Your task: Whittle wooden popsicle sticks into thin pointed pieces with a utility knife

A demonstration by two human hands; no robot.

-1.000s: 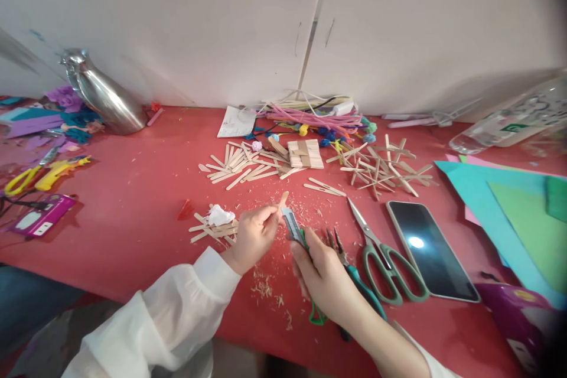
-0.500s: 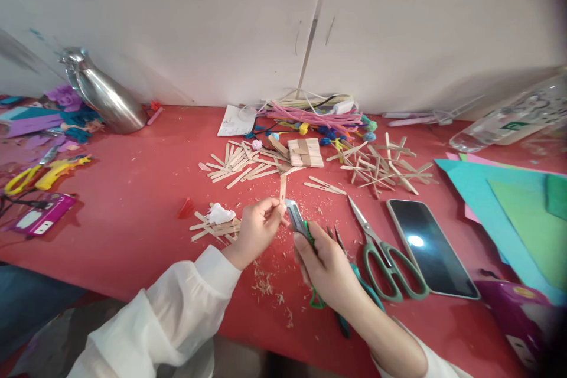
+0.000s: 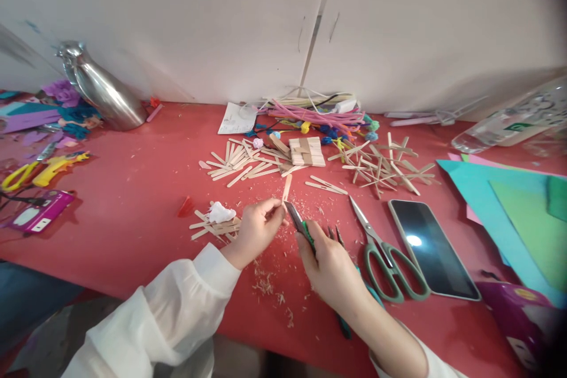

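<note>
Red table (image 3: 133,189) runs wall to near edge; widest bare stretch is left of centre, between the metal flask (image 3: 100,91) and the hands, right side crowded. Stacked coloured paper sheets (image 3: 509,212), teal on top, cover the far right and run out of view. Steel flask leans at the wall far left, contents not visible. Clear plastic bottle (image 3: 509,121) lies on its side at the far right by the wall, green mark on the label, writing too blurred to read. Smartphone (image 3: 432,248) lies flat, screen up and dark, just right of the green-handled scissors (image 3: 383,254). Loose pile of popsicle sticks (image 3: 241,165) at centre back, a small panel of joined sticks (image 3: 305,152) beside it, crossed sticks (image 3: 383,168) further right, pipe cleaners (image 3: 310,115) along the wall. Left hand (image 3: 257,230), white sleeve, fingers pinched shut on a single popsicle stick (image 3: 286,188) held upright above the table near the front centre. Right hand (image 3: 330,269) fingers wrapped around a green utility knife (image 3: 299,221), blade tip touching the stick's lower end. Wood shavings (image 3: 266,283) scattered beneath the hands, near the table's front edge. Pink device (image 3: 38,215) far left, label unreadable.
</note>
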